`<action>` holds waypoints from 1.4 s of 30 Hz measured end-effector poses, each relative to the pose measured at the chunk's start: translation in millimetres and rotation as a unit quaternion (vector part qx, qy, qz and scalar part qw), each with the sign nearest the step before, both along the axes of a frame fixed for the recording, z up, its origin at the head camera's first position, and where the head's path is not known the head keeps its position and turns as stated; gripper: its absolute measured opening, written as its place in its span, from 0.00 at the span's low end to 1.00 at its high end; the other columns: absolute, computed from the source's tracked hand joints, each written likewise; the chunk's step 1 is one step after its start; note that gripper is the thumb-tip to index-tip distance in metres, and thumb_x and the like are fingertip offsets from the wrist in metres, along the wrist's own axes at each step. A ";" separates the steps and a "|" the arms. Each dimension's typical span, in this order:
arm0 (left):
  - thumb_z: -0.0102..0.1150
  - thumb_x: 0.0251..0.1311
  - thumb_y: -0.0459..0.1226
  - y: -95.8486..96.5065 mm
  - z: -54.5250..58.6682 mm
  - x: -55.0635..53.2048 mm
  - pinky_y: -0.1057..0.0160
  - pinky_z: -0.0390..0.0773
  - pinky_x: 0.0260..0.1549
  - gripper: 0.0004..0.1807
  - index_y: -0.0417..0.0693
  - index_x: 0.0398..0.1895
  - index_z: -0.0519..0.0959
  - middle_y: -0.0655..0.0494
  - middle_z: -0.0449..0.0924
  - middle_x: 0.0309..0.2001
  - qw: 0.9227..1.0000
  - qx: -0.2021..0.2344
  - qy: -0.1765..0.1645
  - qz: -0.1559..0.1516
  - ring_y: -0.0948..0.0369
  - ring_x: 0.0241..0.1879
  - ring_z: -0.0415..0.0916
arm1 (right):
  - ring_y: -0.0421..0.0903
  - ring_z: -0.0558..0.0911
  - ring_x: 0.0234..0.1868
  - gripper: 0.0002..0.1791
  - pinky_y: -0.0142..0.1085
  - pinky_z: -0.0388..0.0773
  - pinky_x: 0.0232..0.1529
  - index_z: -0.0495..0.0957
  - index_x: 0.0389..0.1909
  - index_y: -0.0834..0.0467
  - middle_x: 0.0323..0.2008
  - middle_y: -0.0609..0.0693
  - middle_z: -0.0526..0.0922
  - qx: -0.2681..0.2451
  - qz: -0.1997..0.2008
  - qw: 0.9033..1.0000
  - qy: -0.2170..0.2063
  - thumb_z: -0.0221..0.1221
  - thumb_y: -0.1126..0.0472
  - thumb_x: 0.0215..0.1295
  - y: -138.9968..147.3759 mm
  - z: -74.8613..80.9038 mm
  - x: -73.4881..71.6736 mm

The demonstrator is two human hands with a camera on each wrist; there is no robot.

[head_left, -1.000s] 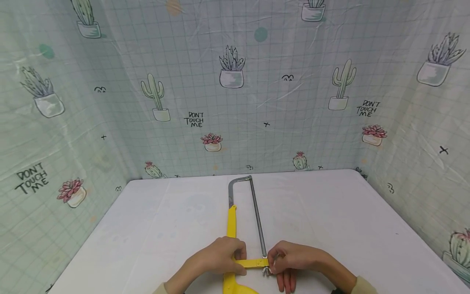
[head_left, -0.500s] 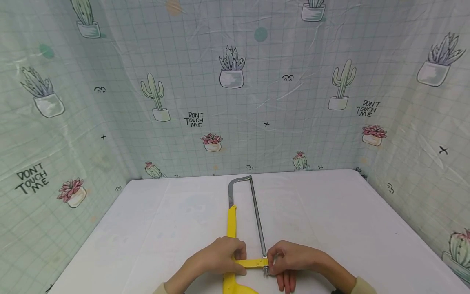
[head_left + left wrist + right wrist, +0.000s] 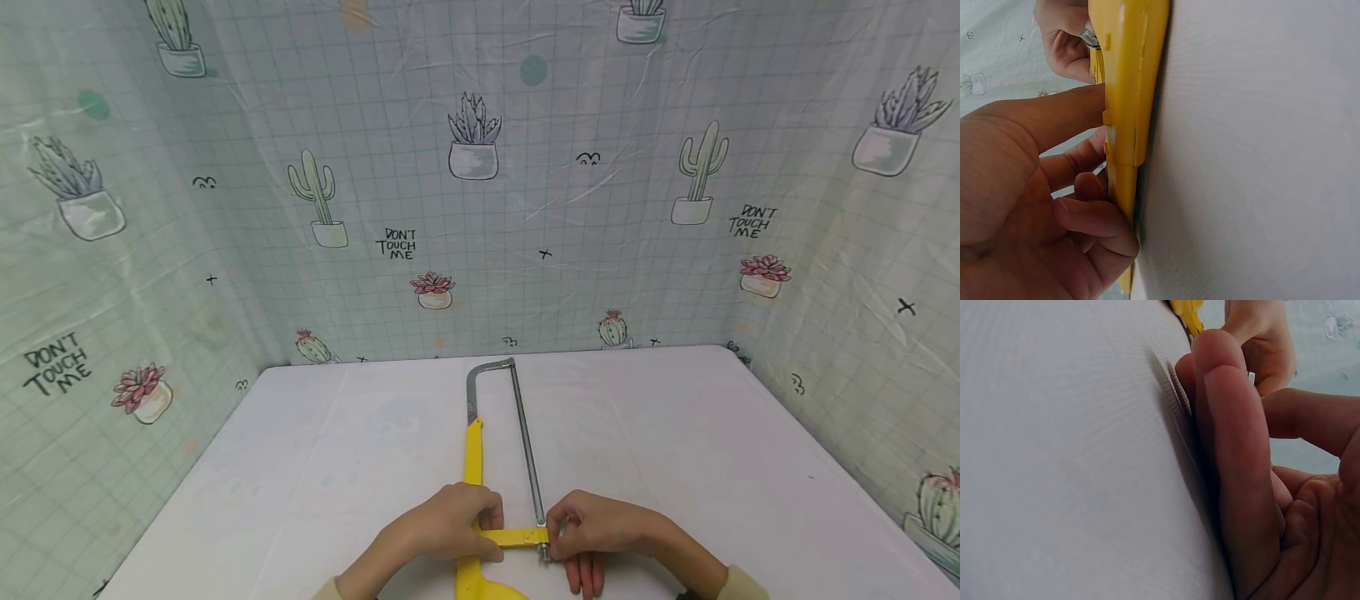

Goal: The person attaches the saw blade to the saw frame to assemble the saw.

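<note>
A hacksaw with a yellow and grey frame lies on the white table, its far end pointing away from me. Its straight grey blade runs along the right side, down to a short yellow crosspiece. My left hand grips the yellow frame where the crosspiece meets it. At the crosspiece's right end sits a metal wing nut, pinched by the thumb and forefinger of my right hand. The other right fingers rest low against the table. The yellow handle is partly cut off by the picture's lower edge.
The white table reaches back to a wall sheet printed with cacti and lettering. That sheet also hangs along the left and right sides.
The wing nut has turned: its wings were spread sideways a second ago and now show narrow, nearly edge-on. My hands and the hacksaw stay in place.
</note>
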State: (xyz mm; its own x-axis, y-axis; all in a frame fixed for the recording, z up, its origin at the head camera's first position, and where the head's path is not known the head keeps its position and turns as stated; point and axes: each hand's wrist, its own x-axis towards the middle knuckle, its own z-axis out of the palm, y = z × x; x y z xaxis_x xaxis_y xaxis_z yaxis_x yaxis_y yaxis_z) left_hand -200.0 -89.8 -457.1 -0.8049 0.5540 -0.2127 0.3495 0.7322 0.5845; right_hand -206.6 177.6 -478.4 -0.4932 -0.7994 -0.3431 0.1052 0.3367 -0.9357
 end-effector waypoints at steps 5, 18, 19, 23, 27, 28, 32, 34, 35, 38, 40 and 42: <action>0.78 0.51 0.43 0.0 0.2 -0.1 0.69 0.72 0.33 0.12 0.60 0.29 0.79 0.70 0.77 0.29 1.000 0.000 -0.002 0.001 0.70 0.29 0.70 | 0.35 0.83 0.16 0.07 0.27 0.78 0.19 0.79 0.38 0.57 0.20 0.46 0.86 0.016 -0.004 1.000 0.008 0.59 0.57 0.72 0.1 -0.3 -1.3; 0.78 0.52 0.44 -0.5 0.6 -1.3 0.69 0.72 0.34 0.12 0.61 0.30 0.79 0.69 0.77 0.29 1.000 0.000 -0.003 -0.002 0.70 0.29 0.70 | 0.36 0.83 0.14 0.13 0.27 0.76 0.17 0.79 0.36 0.58 0.18 0.46 0.86 0.030 -0.023 0.999 0.012 0.60 0.51 0.73 -2.4 1.3 -0.4; 0.78 0.52 0.44 -0.5 0.8 -1.4 0.69 0.72 0.34 0.12 0.61 0.30 0.79 0.69 0.77 0.29 1.000 0.000 -0.002 -0.003 0.70 0.29 0.70 | 0.36 0.83 0.14 0.13 0.27 0.76 0.17 0.78 0.36 0.58 0.18 0.46 0.86 0.032 -0.025 0.999 0.014 0.61 0.51 0.73 -2.7 1.4 -0.1; 0.78 0.51 0.44 -0.5 0.8 -1.7 0.69 0.72 0.33 0.12 0.60 0.30 0.79 0.69 0.77 0.29 1.000 0.004 -0.004 -0.003 0.70 0.29 0.70 | 0.37 0.82 0.13 0.15 0.27 0.76 0.16 0.78 0.34 0.58 0.17 0.47 0.86 0.042 -0.035 0.998 0.025 0.62 0.50 0.72 -4.6 1.5 1.5; 0.78 0.52 0.44 -0.2 0.7 -1.8 0.69 0.72 0.33 0.12 0.60 0.30 0.80 0.69 0.77 0.29 1.000 0.004 -0.005 -0.003 0.70 0.28 0.70 | 0.37 0.81 0.12 0.16 0.27 0.75 0.15 0.78 0.32 0.58 0.16 0.47 0.85 0.052 -0.048 0.997 0.039 0.64 0.48 0.70 -5.9 0.8 3.5; 0.78 0.52 0.43 0.0 0.8 -1.7 0.69 0.72 0.33 0.12 0.60 0.30 0.80 0.69 0.78 0.29 1.000 0.004 -0.007 -0.002 0.70 0.28 0.70 | 0.37 0.81 0.12 0.16 0.28 0.75 0.15 0.78 0.32 0.58 0.16 0.47 0.85 0.053 -0.050 0.996 0.042 0.64 0.48 0.69 -6.0 0.5 3.8; 0.78 0.52 0.43 0.7 1.5 -0.9 0.69 0.72 0.32 0.12 0.60 0.29 0.80 0.68 0.78 0.28 1.000 0.003 -0.014 0.004 0.69 0.27 0.70 | 0.37 0.81 0.11 0.17 0.27 0.74 0.15 0.78 0.30 0.58 0.15 0.46 0.85 0.059 -0.056 0.996 0.048 0.65 0.48 0.68 -6.4 -0.6 4.9; 0.78 0.52 0.43 0.9 1.8 -0.3 0.69 0.72 0.32 0.12 0.60 0.29 0.79 0.68 0.78 0.28 1.000 0.002 -0.015 0.005 0.69 0.28 0.70 | 0.37 0.81 0.11 0.17 0.27 0.74 0.14 0.78 0.29 0.58 0.15 0.47 0.85 0.059 -0.057 0.995 0.049 0.65 0.49 0.68 -6.6 -0.9 5.1; 0.78 0.52 0.43 0.9 1.9 -0.2 0.69 0.72 0.32 0.12 0.60 0.29 0.79 0.68 0.78 0.28 1.000 0.001 -0.014 0.005 0.69 0.28 0.70 | 0.37 0.81 0.11 0.17 0.27 0.74 0.14 0.78 0.28 0.58 0.15 0.47 0.85 0.060 -0.057 0.995 0.050 0.65 0.49 0.68 -6.7 -1.0 5.3; 0.78 0.52 0.43 0.7 2.0 0.3 0.69 0.72 0.32 0.12 0.60 0.29 0.79 0.68 0.78 0.28 1.000 0.000 -0.012 0.005 0.69 0.28 0.70 | 0.37 0.81 0.11 0.17 0.27 0.74 0.14 0.78 0.27 0.58 0.15 0.47 0.85 0.059 -0.056 0.995 0.050 0.65 0.49 0.68 -7.2 -0.9 5.5; 0.78 0.51 0.43 0.5 1.9 0.5 0.69 0.72 0.32 0.13 0.60 0.29 0.79 0.68 0.78 0.28 1.000 0.000 -0.011 0.006 0.69 0.28 0.70 | 0.37 0.81 0.11 0.17 0.27 0.74 0.14 0.78 0.27 0.58 0.16 0.47 0.85 0.058 -0.056 0.995 0.050 0.65 0.50 0.68 -7.4 -0.9 5.6; 0.78 0.51 0.43 0.3 1.7 0.6 0.69 0.72 0.32 0.13 0.60 0.29 0.79 0.68 0.77 0.28 1.000 0.000 -0.010 0.006 0.69 0.28 0.70 | 0.36 0.81 0.12 0.16 0.27 0.74 0.15 0.78 0.27 0.58 0.16 0.47 0.85 0.058 -0.056 0.996 0.049 0.64 0.50 0.68 -7.6 -0.8 5.6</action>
